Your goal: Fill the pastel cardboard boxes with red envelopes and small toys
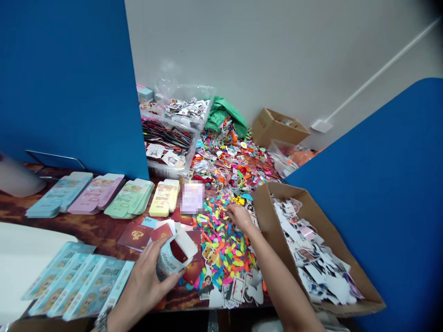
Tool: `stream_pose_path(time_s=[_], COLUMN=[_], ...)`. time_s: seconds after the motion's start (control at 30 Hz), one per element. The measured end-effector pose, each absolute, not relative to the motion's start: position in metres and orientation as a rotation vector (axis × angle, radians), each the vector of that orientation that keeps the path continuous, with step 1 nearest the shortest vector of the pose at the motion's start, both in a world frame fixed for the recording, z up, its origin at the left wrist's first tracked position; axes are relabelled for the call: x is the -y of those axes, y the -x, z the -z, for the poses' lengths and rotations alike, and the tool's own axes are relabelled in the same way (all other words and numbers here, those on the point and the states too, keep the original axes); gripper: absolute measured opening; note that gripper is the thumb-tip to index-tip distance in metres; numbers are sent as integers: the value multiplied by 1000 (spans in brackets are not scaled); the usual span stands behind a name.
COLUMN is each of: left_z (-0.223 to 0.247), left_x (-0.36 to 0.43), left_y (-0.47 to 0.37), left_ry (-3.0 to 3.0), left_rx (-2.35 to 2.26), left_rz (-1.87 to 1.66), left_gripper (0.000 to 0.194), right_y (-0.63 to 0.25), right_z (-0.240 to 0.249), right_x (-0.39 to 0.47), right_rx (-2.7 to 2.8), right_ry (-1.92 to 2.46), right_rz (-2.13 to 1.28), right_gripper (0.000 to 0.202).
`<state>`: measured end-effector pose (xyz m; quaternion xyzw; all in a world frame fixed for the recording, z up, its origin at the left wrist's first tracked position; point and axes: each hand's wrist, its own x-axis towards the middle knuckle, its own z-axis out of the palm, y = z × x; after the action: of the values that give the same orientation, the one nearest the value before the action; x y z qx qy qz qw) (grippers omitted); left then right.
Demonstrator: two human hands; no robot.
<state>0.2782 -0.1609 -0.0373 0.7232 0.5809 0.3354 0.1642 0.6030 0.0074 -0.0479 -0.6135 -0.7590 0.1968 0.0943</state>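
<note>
My left hand point(148, 272) is wrapped round a light-blue printed paper box point(170, 259), tilted with its top flap up and dark red and white card pieces showing in its mouth. Under and behind it lie red envelopes point(136, 235) on the table. My right hand point(239, 216) reaches over a spread of small bright pieces point(228, 249) that look like uninflated balloons. Its fingertips are drawn together at the far edge of that spread, beside a small yellow toy point(239, 200). What they hold, if anything, is hidden.
Flattened blue boxes point(93, 286) overlap at front left. Behind them stand stacks of blue, pink, green point(129, 198) and yellow box blanks. A cardboard box of stickers point(321, 258) stands at right. Clear bins point(173, 152), mixed trinkets point(235, 161) and blue partitions point(69, 83) lie beyond.
</note>
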Motion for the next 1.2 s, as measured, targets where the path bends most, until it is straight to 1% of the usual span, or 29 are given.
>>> stream_pose_path(time_s=[0.07,0.17,0.33,0.4,0.47,0.53,0.6,0.67,0.7,0.77,0.87,0.97,1.03,1.07,1.2], left_z=[38,41,52,53,53,53,56,61,64,69,73,71,67,65,53], left_x=[160,158,151,149,147,146,147,148,149,150,150,149,149,149,151], left_y=[-279,-282,-294,-301,-306,-308,-308,-306,-304,-301,-300,-298,-297,-297,-295], left_ry=[-2066,-2068,-2015,-1987,-1975,-1991,-2016,-2034,-2040,-2053,-2077,-2081,-2088,-2094,-2100], left_rx=[-1661,-1658,-1688,-1701,-1705,-1712,-1735,-1765,-1777,-1778,-1751,-1744,-1740,-1728,-1665], left_rz=[-961,-970,-933,-914,-912,-930,-942,-929,-915,-889,-879,-891,-909,-916,-954], left_gripper=[63,64,65,64,64,65,66,64,63,63,64,68,70,71,72], right_y=[-602,-599,-572,-551,-528,-507,-491,-481,-479,-477,-485,-506,-528,-540,-580], right_z=[43,28,-4,-15,-23,-25,-22,-18,-17,-16,-19,-13,-2,5,34], right_x=[-7,-4,16,31,47,63,77,88,92,98,93,65,36,21,-35], right_rx=[2219,2159,2089,2038,2031,2163,2331,2390,2375,2340,2299,2143,2068,2056,2036], right_ry=[1812,1754,1531,1365,1214,1135,1105,1114,1120,1088,1010,1193,1450,1627,1900], right_rz=[-605,-672,-938,-1119,-1225,-1139,-936,-787,-766,-825,-981,-962,-827,-701,-503], right_gripper=[15,17,31,31,25,17,14,21,25,29,29,30,32,33,31])
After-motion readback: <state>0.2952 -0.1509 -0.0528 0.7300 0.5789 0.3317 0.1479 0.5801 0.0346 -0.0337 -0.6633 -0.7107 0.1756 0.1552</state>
